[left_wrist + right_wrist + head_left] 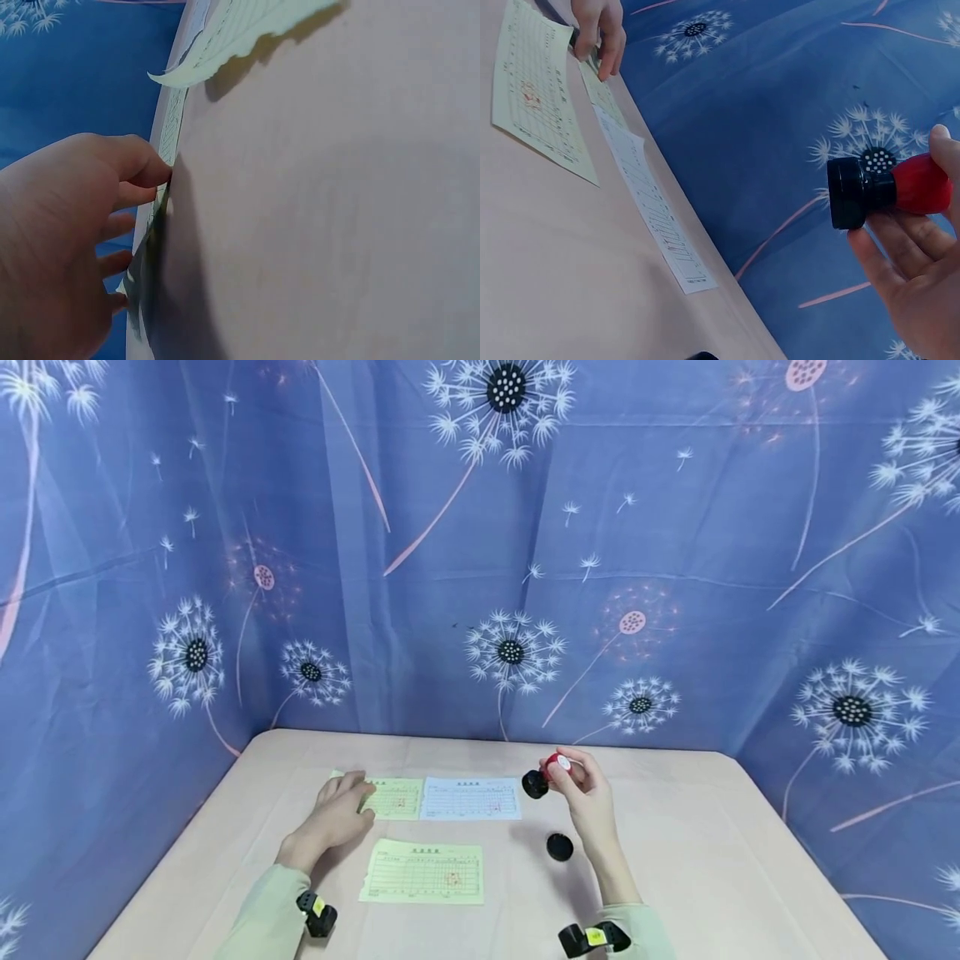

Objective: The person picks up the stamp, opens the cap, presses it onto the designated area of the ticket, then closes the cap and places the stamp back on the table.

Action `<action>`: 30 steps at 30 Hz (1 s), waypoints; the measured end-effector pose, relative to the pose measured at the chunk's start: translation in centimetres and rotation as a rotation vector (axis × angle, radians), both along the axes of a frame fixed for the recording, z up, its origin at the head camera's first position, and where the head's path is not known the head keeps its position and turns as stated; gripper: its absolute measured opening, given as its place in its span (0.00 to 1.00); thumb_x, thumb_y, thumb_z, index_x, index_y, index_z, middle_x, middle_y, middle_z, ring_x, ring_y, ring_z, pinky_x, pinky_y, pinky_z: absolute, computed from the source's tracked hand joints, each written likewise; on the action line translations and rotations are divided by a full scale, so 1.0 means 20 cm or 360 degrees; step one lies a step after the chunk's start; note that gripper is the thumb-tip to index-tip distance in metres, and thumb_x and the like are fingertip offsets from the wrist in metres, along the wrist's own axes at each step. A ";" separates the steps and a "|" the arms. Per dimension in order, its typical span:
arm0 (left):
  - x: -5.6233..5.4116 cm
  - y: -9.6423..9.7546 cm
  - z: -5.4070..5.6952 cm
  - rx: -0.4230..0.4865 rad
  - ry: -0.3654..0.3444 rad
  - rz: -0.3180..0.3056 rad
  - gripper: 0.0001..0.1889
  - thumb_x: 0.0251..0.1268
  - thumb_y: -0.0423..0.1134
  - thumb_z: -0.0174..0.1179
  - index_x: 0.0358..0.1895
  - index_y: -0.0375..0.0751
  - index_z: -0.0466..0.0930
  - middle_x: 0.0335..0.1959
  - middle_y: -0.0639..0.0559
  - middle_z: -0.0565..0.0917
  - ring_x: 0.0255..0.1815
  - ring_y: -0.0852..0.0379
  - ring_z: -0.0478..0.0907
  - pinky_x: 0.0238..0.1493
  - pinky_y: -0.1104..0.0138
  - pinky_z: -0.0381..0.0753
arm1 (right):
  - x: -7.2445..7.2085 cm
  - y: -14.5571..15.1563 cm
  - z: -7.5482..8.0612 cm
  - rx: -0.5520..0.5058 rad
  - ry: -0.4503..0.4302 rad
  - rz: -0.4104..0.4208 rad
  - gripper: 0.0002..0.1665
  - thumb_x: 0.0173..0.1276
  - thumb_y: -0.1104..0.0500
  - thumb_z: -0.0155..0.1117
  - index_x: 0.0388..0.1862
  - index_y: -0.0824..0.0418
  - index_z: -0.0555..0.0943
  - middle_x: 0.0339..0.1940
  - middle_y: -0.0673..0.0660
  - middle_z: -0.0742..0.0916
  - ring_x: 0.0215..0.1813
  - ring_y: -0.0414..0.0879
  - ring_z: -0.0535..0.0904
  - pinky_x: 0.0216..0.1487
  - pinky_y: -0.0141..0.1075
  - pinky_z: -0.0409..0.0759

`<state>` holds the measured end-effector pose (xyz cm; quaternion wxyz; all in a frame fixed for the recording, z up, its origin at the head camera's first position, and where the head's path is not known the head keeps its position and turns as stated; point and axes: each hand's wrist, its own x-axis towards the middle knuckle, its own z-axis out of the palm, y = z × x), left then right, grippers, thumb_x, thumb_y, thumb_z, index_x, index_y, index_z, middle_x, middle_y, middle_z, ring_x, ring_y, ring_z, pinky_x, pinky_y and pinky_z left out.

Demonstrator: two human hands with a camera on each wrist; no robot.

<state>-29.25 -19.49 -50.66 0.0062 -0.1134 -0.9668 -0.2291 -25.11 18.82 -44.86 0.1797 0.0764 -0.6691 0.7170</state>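
My right hand (pixel 595 806) holds a stamp by its red handle (pixel 922 184), above the table at the back right. The stamp's black base (pixel 845 193) points left, apart from the papers. At the back left, my left hand (pixel 335 812) rests over the left part of a green printed slip (pixel 401 799), fingers extended on it. Part of that slip is hidden under the hand, and its outer edge curls up in the left wrist view. Beside it lies a pale blue slip (pixel 470 799). Nearer me is a second green slip (pixel 422 872). All three slips bear red marks.
A round black cap (pixel 559 847) lies on the pale table (pixel 705 860), to the right of the slips. Behind the table and along its sides hangs a blue dandelion-print curtain (pixel 420 610). Each wrist wears a black camera on a strap.
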 end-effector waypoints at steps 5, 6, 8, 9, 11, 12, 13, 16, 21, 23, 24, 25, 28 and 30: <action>0.00 0.01 0.01 -0.0048 0.0009 0.0001 0.27 0.65 0.40 0.55 0.67 0.35 0.73 0.71 0.36 0.66 0.70 0.36 0.59 0.76 0.42 0.49 | 0.00 0.04 0.00 -0.0017 -0.0012 -0.0039 0.19 0.71 0.62 0.63 0.59 0.64 0.76 0.42 0.50 0.91 0.46 0.39 0.88 0.46 0.34 0.87; 0.00 0.01 0.02 -0.0057 0.0005 0.0007 0.27 0.65 0.41 0.56 0.67 0.36 0.73 0.71 0.37 0.67 0.70 0.37 0.60 0.76 0.42 0.49 | -0.01 0.04 0.01 -0.0017 -0.0012 -0.0039 0.19 0.71 0.62 0.63 0.59 0.64 0.76 0.41 0.50 0.91 0.46 0.39 0.88 0.46 0.34 0.87; 0.01 0.01 0.03 -0.0083 0.0011 0.0012 0.27 0.65 0.41 0.56 0.67 0.36 0.73 0.70 0.37 0.68 0.69 0.37 0.62 0.76 0.42 0.51 | -0.01 0.04 0.01 -0.0023 -0.0009 -0.0032 0.19 0.72 0.62 0.63 0.59 0.64 0.76 0.41 0.49 0.91 0.46 0.39 0.88 0.47 0.35 0.87; 0.01 0.01 0.04 -0.0098 0.0021 0.0010 0.26 0.65 0.41 0.56 0.66 0.36 0.73 0.69 0.38 0.69 0.68 0.37 0.63 0.75 0.41 0.52 | -0.01 0.04 0.01 -0.0024 -0.0006 -0.0028 0.19 0.72 0.62 0.63 0.59 0.65 0.76 0.41 0.49 0.91 0.47 0.39 0.88 0.48 0.36 0.87; 0.01 0.01 0.04 -0.0113 0.0022 0.0014 0.26 0.65 0.41 0.56 0.66 0.36 0.74 0.69 0.38 0.70 0.67 0.38 0.64 0.75 0.42 0.54 | -0.01 0.05 0.01 -0.0031 -0.0003 -0.0026 0.19 0.71 0.62 0.63 0.59 0.65 0.76 0.41 0.49 0.91 0.46 0.40 0.88 0.48 0.38 0.87; 0.01 0.01 0.05 -0.0111 0.0018 0.0016 0.26 0.66 0.41 0.57 0.66 0.36 0.74 0.68 0.38 0.70 0.67 0.38 0.64 0.75 0.42 0.54 | -0.01 0.05 0.01 -0.0033 -0.0002 -0.0025 0.19 0.71 0.62 0.63 0.59 0.65 0.76 0.41 0.49 0.91 0.47 0.40 0.88 0.49 0.39 0.87; 0.01 0.01 0.04 -0.0117 0.0020 0.0012 0.26 0.65 0.41 0.57 0.66 0.36 0.74 0.68 0.38 0.71 0.67 0.38 0.64 0.75 0.42 0.56 | -0.01 0.05 0.01 -0.0037 -0.0003 -0.0025 0.19 0.71 0.62 0.63 0.59 0.64 0.76 0.41 0.49 0.91 0.47 0.40 0.88 0.49 0.40 0.87; 0.01 0.01 0.04 -0.0104 0.0004 0.0018 0.26 0.65 0.41 0.57 0.66 0.36 0.74 0.68 0.38 0.71 0.69 0.39 0.64 0.74 0.43 0.58 | -0.01 0.05 0.01 -0.0054 -0.0010 -0.0031 0.19 0.71 0.62 0.63 0.59 0.64 0.76 0.40 0.49 0.91 0.47 0.40 0.88 0.49 0.40 0.87; 0.01 0.00 0.03 -0.0086 -0.0005 0.0016 0.27 0.65 0.41 0.57 0.66 0.35 0.74 0.69 0.37 0.69 0.70 0.38 0.64 0.73 0.43 0.62 | -0.01 0.05 0.02 -0.0078 -0.0019 -0.0038 0.18 0.71 0.62 0.64 0.58 0.63 0.77 0.40 0.49 0.91 0.47 0.41 0.88 0.49 0.40 0.87; 0.00 0.00 0.02 -0.0080 -0.0004 0.0014 0.27 0.64 0.41 0.57 0.66 0.35 0.74 0.71 0.35 0.67 0.71 0.37 0.62 0.73 0.42 0.61 | -0.01 0.05 0.02 -0.0082 -0.0019 -0.0035 0.18 0.71 0.62 0.64 0.58 0.63 0.77 0.40 0.49 0.91 0.47 0.41 0.88 0.49 0.40 0.87; 0.00 -0.01 0.02 -0.0083 -0.0002 0.0011 0.27 0.65 0.41 0.56 0.66 0.35 0.74 0.72 0.35 0.66 0.72 0.37 0.62 0.73 0.41 0.61 | -0.01 0.05 0.02 -0.0085 -0.0019 -0.0031 0.18 0.72 0.62 0.63 0.58 0.64 0.76 0.40 0.49 0.91 0.47 0.41 0.88 0.49 0.39 0.87; 0.00 -0.01 0.02 -0.0086 0.0003 0.0006 0.27 0.65 0.41 0.56 0.66 0.35 0.74 0.72 0.35 0.65 0.72 0.36 0.61 0.73 0.41 0.61 | -0.01 0.05 0.02 -0.0088 -0.0017 -0.0025 0.19 0.72 0.61 0.63 0.59 0.65 0.76 0.40 0.49 0.91 0.46 0.41 0.88 0.48 0.39 0.87; 0.00 -0.01 0.01 -0.0095 0.0016 -0.0002 0.26 0.66 0.41 0.56 0.66 0.35 0.73 0.73 0.35 0.64 0.73 0.36 0.60 0.73 0.41 0.61 | 0.00 0.05 0.03 -0.0084 0.0001 -0.0011 0.19 0.73 0.61 0.62 0.59 0.67 0.75 0.40 0.50 0.91 0.46 0.40 0.88 0.47 0.36 0.87; 0.00 -0.01 0.01 -0.0098 0.0036 -0.0007 0.26 0.66 0.41 0.56 0.66 0.35 0.73 0.71 0.36 0.66 0.72 0.37 0.61 0.73 0.42 0.61 | 0.00 0.05 0.03 -0.0089 0.0004 -0.0008 0.19 0.73 0.61 0.61 0.60 0.67 0.75 0.40 0.50 0.91 0.46 0.41 0.88 0.47 0.36 0.87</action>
